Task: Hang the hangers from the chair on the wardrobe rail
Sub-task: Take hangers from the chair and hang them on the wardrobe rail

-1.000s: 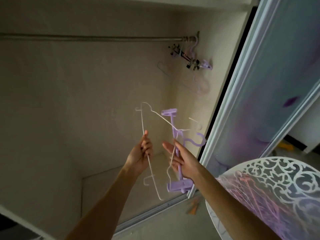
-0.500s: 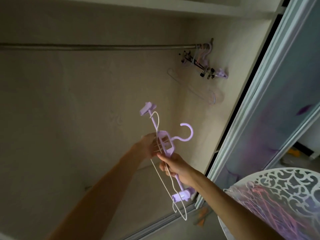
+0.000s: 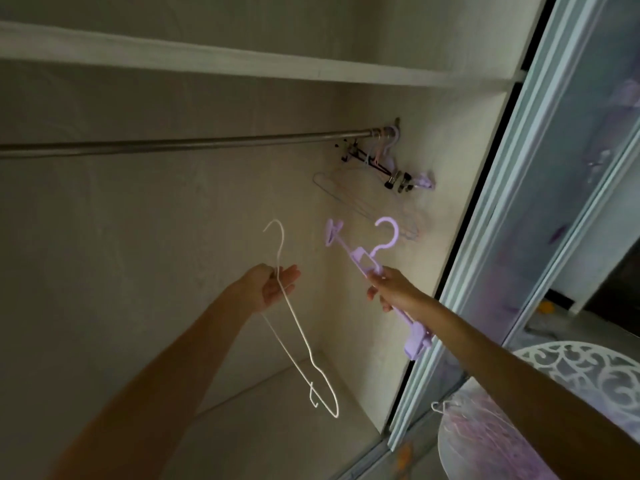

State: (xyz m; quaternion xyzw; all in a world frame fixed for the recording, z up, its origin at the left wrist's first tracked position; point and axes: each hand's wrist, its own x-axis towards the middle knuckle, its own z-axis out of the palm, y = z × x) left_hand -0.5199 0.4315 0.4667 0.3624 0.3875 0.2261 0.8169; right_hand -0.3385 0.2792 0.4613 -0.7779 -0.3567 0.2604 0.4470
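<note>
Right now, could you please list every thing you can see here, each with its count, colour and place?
wardrobe rail: one, metal grey, below the shelf
shelf: one, white, top
hung hangers: several, black, lilac and pale, right end of rail
wire hanger: one, white, in left hand
clip hanger: one, lilac, in right hand
sliding door: one, pale blue, right
chair: one, white, lower right, holding more hangers
left hand: holds the wire hanger
right hand: grips the clip hanger

The wardrobe rail (image 3: 173, 146) runs bare from nine o'clock toward one o'clock, where hung hangers (image 3: 384, 168) crowd its end against the side wall. A shelf (image 3: 207, 60) lies close above the rail. The sliding door frame (image 3: 485, 237) closes three o'clock.
</note>
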